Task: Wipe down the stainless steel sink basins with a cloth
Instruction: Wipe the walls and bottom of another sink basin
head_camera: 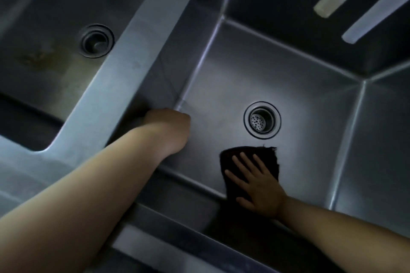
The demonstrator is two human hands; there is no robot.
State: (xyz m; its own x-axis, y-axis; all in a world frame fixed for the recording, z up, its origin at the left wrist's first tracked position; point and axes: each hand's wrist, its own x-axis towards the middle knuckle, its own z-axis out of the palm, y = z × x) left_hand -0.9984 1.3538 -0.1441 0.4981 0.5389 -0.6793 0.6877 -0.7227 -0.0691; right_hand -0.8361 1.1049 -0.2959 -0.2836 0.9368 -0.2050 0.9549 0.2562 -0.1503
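Cloth under flat right hand, right basin floor

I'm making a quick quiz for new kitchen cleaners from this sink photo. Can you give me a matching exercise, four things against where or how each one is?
Things:
1. dark cloth
2. left hand
3. right hand
4. brownish stain

States or places:
A. on the floor of the left basin
B. fingers spread flat, pressing down
C. on the right basin's floor, just below the drain
D. against the right basin's left wall, fingers out of view

Pairs: 1-C, 2-D, 3-B, 4-A
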